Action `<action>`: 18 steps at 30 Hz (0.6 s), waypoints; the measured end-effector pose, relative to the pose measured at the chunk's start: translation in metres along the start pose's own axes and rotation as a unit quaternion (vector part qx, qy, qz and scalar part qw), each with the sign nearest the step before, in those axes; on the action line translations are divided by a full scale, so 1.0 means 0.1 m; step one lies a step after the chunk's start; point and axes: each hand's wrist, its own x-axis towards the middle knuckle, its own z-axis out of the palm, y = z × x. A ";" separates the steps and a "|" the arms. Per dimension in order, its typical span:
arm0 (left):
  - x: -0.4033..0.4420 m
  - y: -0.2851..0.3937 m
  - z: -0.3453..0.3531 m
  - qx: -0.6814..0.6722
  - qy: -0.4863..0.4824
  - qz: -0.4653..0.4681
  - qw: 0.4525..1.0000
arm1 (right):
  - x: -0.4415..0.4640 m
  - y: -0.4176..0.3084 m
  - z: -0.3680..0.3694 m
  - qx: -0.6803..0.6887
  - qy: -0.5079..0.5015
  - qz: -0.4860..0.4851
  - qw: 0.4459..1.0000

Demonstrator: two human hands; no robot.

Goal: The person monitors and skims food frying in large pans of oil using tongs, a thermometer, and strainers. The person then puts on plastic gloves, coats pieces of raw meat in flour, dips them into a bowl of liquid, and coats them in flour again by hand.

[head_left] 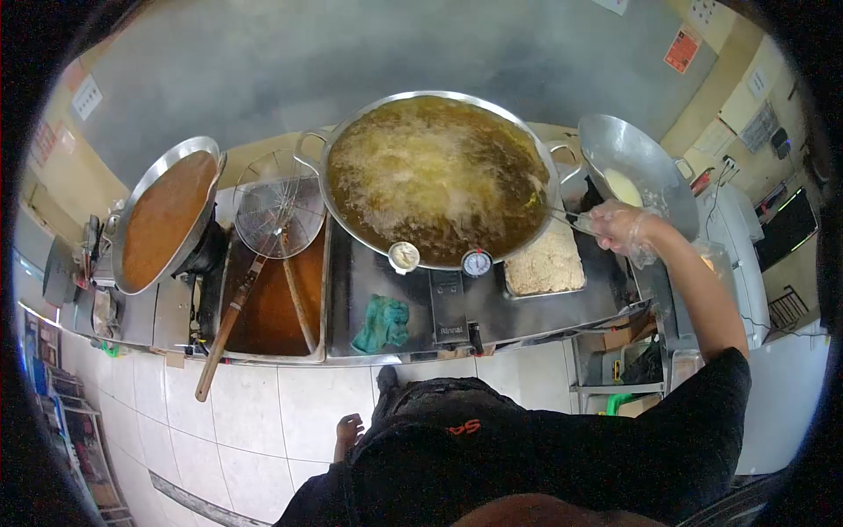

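Note:
My right hand (619, 230), in a clear plastic glove, is closed on what look like metal tongs (569, 217). Their far end reaches over the right rim into a large two-handled wok (331, 204) full of bubbling oil (430, 176). What the tip touches is hidden in the oil. Low beside my body hangs my left hand (349, 430), bare and loosely curled, with nothing seen in it. Two dial thermometers, a pale one (404, 256) and a dark-faced one (477, 263), sit at the wok's front rim. Below the wok's right side is a tray of pale flour-like coating (546, 263).
A wok of brown sauce (171, 220) stands at left. Wire strainers (279, 211) lie over a brown-filled tank (263, 307), one wooden handle (230, 329) jutting past the counter edge. A green cloth (382, 323) lies in front. Another wok (645, 154) with pale batter stands right.

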 end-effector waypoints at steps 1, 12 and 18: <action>0.22 -0.11 -0.06 -0.003 -0.001 0.002 1.000 | -0.01 -0.04 0.01 0.008 -0.005 -0.034 0.999; 0.85 -0.37 -0.29 0.278 0.022 0.150 0.949 | 0.55 -0.33 0.23 0.266 -0.078 0.113 0.954; 1.25 -0.54 -0.44 0.323 -0.001 0.155 0.934 | 0.81 -0.57 0.38 0.256 -0.055 0.083 0.961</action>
